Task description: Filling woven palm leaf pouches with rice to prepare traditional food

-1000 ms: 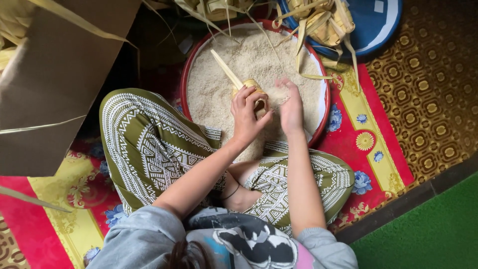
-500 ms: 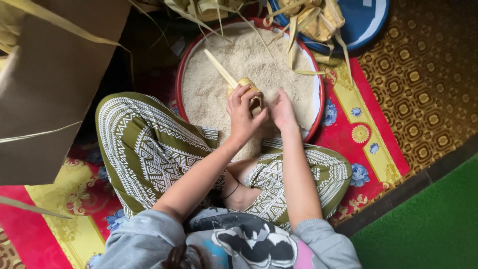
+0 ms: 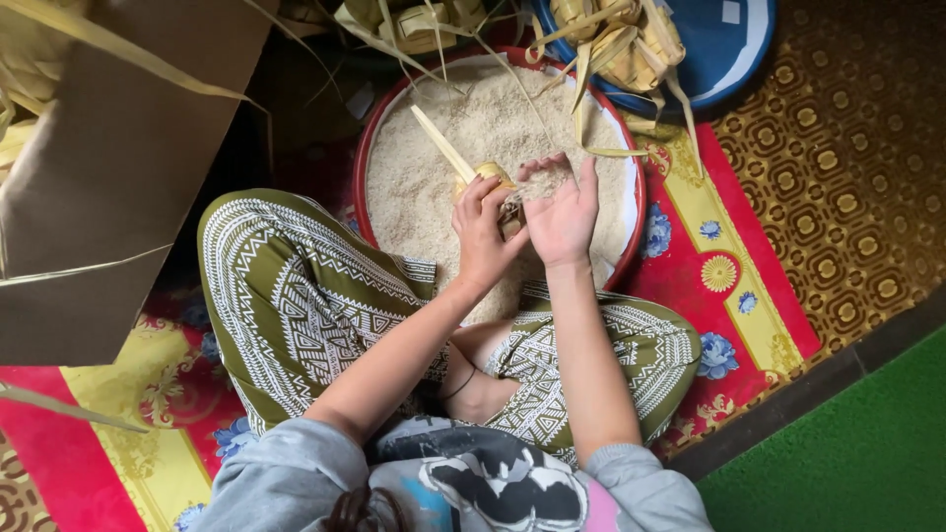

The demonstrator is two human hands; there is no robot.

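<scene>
A small woven palm-leaf pouch [image 3: 490, 178], with a long leaf strip sticking up to the left, sits above the red basin [image 3: 367, 148] of raw rice [image 3: 434, 167]. The left hand [image 3: 485, 234] pinches it, fingers curled around its lower side. The right hand [image 3: 565, 215] is just beside it, palm cupped, fingers loosely spread and holding rice grains. Beyond lies a blue tray [image 3: 729, 49] with finished woven pouches [image 3: 621, 44], all on a patterned floor mat [image 3: 749, 266].
</scene>
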